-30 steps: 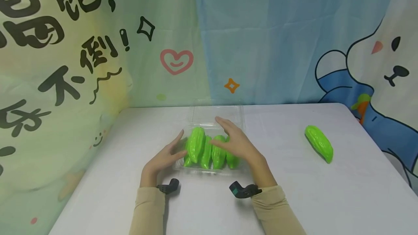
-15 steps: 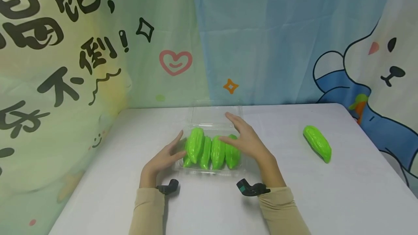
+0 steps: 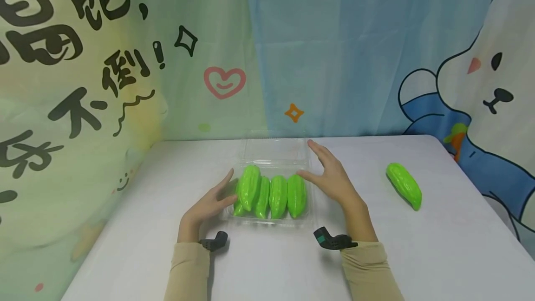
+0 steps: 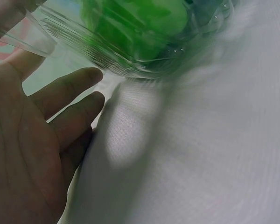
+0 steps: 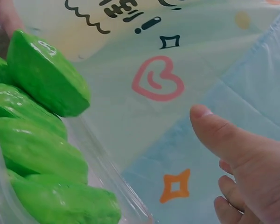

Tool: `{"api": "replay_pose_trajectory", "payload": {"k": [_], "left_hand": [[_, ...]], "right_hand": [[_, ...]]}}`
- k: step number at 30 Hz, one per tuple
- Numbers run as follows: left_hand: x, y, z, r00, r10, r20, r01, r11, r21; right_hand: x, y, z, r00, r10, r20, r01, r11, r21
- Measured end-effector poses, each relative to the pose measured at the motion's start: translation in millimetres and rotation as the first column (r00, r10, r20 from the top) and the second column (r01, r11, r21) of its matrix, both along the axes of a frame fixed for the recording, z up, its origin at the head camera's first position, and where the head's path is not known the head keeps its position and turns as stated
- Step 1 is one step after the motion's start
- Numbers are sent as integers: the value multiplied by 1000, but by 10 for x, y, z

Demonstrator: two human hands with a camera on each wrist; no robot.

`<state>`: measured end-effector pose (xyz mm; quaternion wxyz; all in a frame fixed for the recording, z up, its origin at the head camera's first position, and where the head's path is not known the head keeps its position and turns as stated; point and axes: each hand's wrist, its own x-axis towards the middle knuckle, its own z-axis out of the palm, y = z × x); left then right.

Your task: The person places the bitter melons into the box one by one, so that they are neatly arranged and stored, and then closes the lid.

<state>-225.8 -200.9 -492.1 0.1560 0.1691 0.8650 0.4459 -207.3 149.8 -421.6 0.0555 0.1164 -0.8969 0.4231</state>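
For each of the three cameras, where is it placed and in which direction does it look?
Head: worn on the head, looks forward and down at the white table; shows left hand, right hand, beige sleeves.
Left wrist: looks along the palm at the clear plastic tray.
Right wrist: looks past the thumb at the green plastic bitter gourds and the cartoon backdrop.
Shared: all three show tray and gourds.

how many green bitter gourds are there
6, perhaps: five in the clear plastic tray, at, one half-hidden at; another on the table at. More may be hidden.
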Motion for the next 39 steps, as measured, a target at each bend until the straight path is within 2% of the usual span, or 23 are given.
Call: {"api": "replay_pose_trajectory", "payload": {"k": [15,23,27,30,34,39], "left_hand": [[-6,-3,-16,1000,-1,-5,1,1000,12],[-11,-13,-32,1000,-6,-14,6,1000,6],[90,42,174,1000,-17,-1,17,1000,3],[100,53,203,1000,-18,10,18,1000,0],[8,4,5,1000,-12,-10,12,1000,6],[8,2,-12,999,-21,-24,21,1000,18]], "right_hand": [[-22,376,-45,988,-147,-55,147,989,-3],[29,642,-77,961,-265,-79,258,962,-88],[60,770,-103,943,-316,-100,300,942,-149],[95,856,-110,930,-355,-96,333,924,-189],[143,953,-113,908,-412,-81,385,894,-229],[194,1060,-117,874,-483,-56,461,860,-216]]}}
